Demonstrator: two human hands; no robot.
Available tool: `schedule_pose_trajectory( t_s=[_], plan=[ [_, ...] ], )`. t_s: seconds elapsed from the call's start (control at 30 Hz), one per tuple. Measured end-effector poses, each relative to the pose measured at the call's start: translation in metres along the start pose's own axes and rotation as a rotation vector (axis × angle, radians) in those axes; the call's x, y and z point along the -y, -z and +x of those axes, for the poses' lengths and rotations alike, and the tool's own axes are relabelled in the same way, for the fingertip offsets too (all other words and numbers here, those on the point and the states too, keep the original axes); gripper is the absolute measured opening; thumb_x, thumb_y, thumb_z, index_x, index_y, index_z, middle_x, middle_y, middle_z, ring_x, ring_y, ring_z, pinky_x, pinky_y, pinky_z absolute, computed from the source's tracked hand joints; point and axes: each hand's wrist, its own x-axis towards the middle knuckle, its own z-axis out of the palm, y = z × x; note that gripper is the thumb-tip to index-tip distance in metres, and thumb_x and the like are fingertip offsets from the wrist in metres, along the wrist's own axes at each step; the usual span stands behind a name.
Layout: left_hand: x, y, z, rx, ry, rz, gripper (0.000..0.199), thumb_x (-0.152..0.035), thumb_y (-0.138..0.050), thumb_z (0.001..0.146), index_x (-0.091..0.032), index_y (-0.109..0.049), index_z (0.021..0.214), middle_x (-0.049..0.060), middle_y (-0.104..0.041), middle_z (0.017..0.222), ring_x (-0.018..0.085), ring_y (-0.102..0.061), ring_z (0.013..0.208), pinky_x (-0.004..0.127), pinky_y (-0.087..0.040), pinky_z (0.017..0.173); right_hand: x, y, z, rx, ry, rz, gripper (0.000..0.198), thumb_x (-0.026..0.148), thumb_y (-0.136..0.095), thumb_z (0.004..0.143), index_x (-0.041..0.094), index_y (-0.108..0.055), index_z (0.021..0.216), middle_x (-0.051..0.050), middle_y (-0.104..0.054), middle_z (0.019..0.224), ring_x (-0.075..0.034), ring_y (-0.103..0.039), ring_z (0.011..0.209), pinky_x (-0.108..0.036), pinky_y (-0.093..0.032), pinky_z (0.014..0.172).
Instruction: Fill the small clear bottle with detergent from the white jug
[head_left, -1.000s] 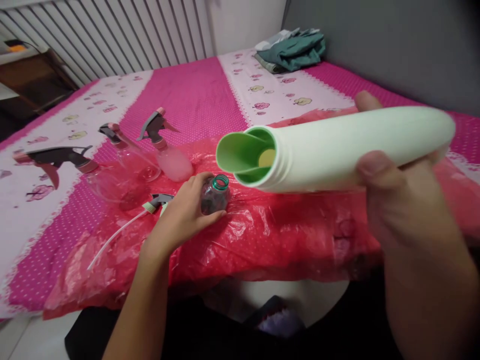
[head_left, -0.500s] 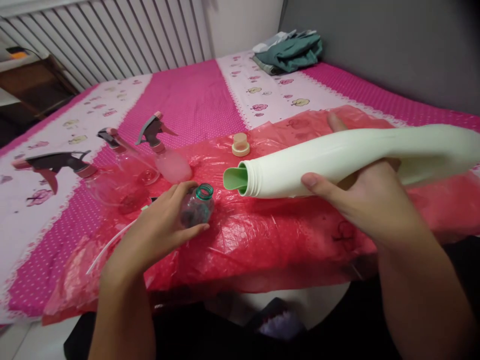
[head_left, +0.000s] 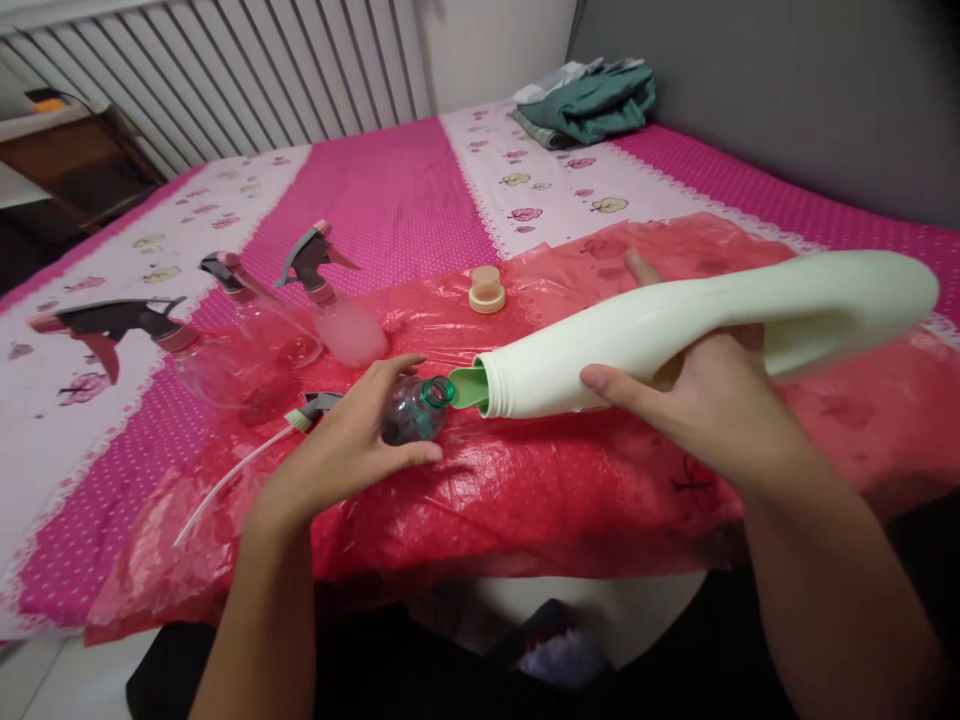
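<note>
My left hand [head_left: 367, 430] is wrapped round a small clear bottle [head_left: 414, 415] with a green, uncapped neck, tilted to the right. In my right hand [head_left: 697, 400] lies a large pale green detergent bottle [head_left: 637, 335], held nearly level with its mouth to the left. Its green pouring spout [head_left: 469, 387] meets the rim of the small bottle's neck. No liquid can be made out between them. Beside my left wrist lies a spray trigger head [head_left: 311, 410] with a white dip tube. Behind the bottles stands a translucent yellowish cap [head_left: 487, 290].
Three pinkish spray bottles, among them a milky one [head_left: 349, 325], are grouped at the left on a red plastic sheet [head_left: 525, 500]. The sheet covers the near part of a bed with a pink patterned cover [head_left: 375, 200]. Folded clothes [head_left: 592, 100] lie at the back.
My left hand has brought the small bottle to the right and tilted it. The detergent bottle has come left and slightly down, so its spout now meets the small bottle's neck.
</note>
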Motion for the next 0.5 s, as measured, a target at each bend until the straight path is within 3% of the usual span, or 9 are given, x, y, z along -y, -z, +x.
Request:
schedule_pose_trajectory(
  t_s=[0.1, 0.2, 0.37, 0.5],
  plan=[
    [-0.002, -0.005, 0.003, -0.057, 0.026, -0.05, 0.061, -0.067, -0.046, 0.098, -0.022, -0.053, 0.138, 0.012, -0.062, 0.139, 0.032, -0.061, 0.125, 0.047, -0.047, 0.108, 0.002, 0.001, 0.002, 0.029, -0.1, 0.033, 0.086, 0.072, -0.06, 0.071, 0.018, -0.06, 0.138, -0.015, -0.056, 0.148, -0.043, -0.037, 0.148, -0.06, -0.014, 0.126],
    [-0.002, -0.014, 0.007, -0.157, 0.034, -0.046, 0.056, -0.061, -0.031, 0.104, -0.02, -0.063, 0.124, 0.009, -0.071, 0.12, 0.028, -0.066, 0.11, 0.041, -0.049, 0.099, 0.003, 0.0, 0.004, 0.025, -0.09, 0.012, 0.093, 0.072, -0.058, 0.071, 0.016, -0.053, 0.145, -0.015, -0.049, 0.155, -0.043, -0.023, 0.154, -0.06, -0.013, 0.126],
    [-0.001, -0.025, 0.016, -0.265, 0.084, 0.0, 0.052, -0.055, -0.033, 0.105, -0.019, -0.07, 0.099, 0.005, -0.073, 0.094, 0.023, -0.066, 0.086, 0.034, -0.046, 0.08, 0.0, -0.005, 0.006, -0.017, -0.047, -0.016, 0.098, 0.076, -0.054, 0.073, 0.019, -0.043, 0.152, -0.015, -0.044, 0.16, -0.043, -0.034, 0.149, -0.064, -0.023, 0.121],
    [0.0, -0.028, 0.018, -0.299, 0.091, 0.0, 0.047, -0.052, -0.037, 0.105, -0.02, -0.07, 0.097, 0.003, -0.072, 0.088, 0.021, -0.064, 0.081, 0.032, -0.045, 0.075, -0.003, -0.008, 0.006, -0.061, 0.001, -0.06, 0.096, 0.083, -0.047, 0.078, 0.018, -0.05, 0.148, -0.016, -0.05, 0.155, -0.044, -0.04, 0.146, -0.066, -0.023, 0.12]
  ],
)
